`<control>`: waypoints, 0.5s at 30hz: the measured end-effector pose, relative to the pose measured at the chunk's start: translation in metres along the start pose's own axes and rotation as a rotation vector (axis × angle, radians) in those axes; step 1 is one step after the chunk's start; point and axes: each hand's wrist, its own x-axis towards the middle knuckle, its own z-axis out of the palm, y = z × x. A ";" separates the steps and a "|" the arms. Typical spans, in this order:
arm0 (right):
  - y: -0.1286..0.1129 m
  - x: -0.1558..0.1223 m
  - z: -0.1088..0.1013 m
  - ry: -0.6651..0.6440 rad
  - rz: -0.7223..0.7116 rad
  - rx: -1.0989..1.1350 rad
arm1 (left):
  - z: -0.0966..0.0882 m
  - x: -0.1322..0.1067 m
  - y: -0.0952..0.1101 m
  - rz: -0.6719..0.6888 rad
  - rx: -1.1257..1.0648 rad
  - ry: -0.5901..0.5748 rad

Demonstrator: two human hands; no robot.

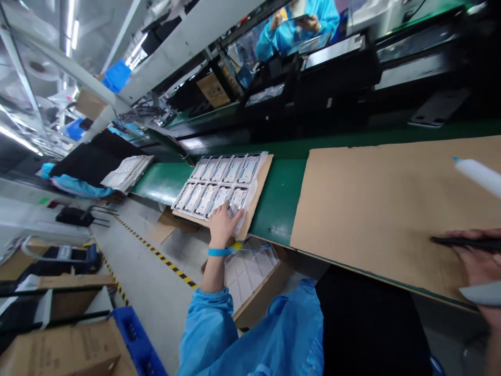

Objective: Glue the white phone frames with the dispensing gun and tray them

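Note:
My left hand [222, 223] reaches out to a white tray [219, 184] of several phone panels lying on a cardboard sheet on the green conveyor belt [279, 196]. Its fingers rest on the nearest panel [237, 199] at the tray's front corner, curled over its edge. A blue wrist strap sits on that arm. My right hand [479, 263] is at the right edge of the view, closed on a thin dark flat panel [465, 242] above a large cardboard sheet [391, 203]. Part of that hand is cut off by the frame.
A white marker-like object [478, 175] pokes in at the right. Another stack of trays [127, 172] lies further up the belt. Below the belt stands a box of empty white trays [250, 269]. Cardboard boxes and a blue crate sit lower left. A person in blue works across the line [297, 23].

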 end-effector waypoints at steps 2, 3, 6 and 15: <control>-0.005 -0.002 0.011 0.057 0.046 0.125 | -0.006 0.007 0.000 -0.008 0.001 -0.024; -0.009 -0.003 0.015 0.067 0.056 0.151 | -0.008 0.011 0.000 -0.013 -0.003 -0.036; -0.022 -0.008 0.023 0.049 0.055 0.155 | -0.010 0.019 0.002 -0.033 -0.011 -0.072; -0.022 -0.004 0.030 0.038 0.119 0.239 | -0.026 0.032 0.013 -0.130 0.075 -0.133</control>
